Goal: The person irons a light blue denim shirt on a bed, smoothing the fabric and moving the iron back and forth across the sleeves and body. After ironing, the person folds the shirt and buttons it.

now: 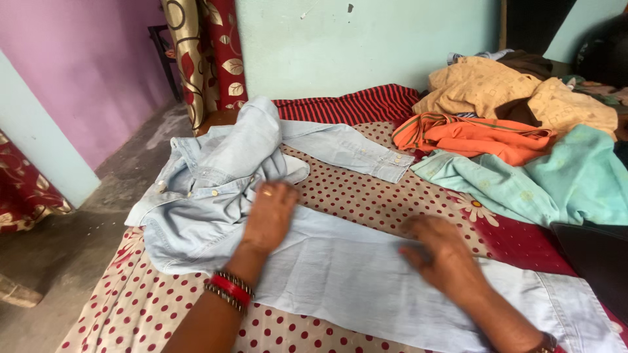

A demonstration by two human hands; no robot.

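Pale denim shirt [327,261] judged soft, light, limp; best gripped at hem or collar. Left hand [269,216] and right hand [438,258] pressed flat, fingers released.

- My left hand [269,216] lies flat on the pale denim shirt [216,196], whose bunched collar rises just beyond my fingers
- My right hand [439,256] presses the shirt's flattened lower part; between my hands the cloth is smooth and open
- Beyond them, a strip of dotted bedsheet [366,193] lies bare up to the shirt's outstretched sleeve [353,151]
- To my right the way is blocked by a mint-green garment [556,180], an orange one [477,137] and a tan heap [517,91] behind
- A dark flat object [598,258] sits at the right edge
- On my left the bed ends and bare floor [59,248] opens
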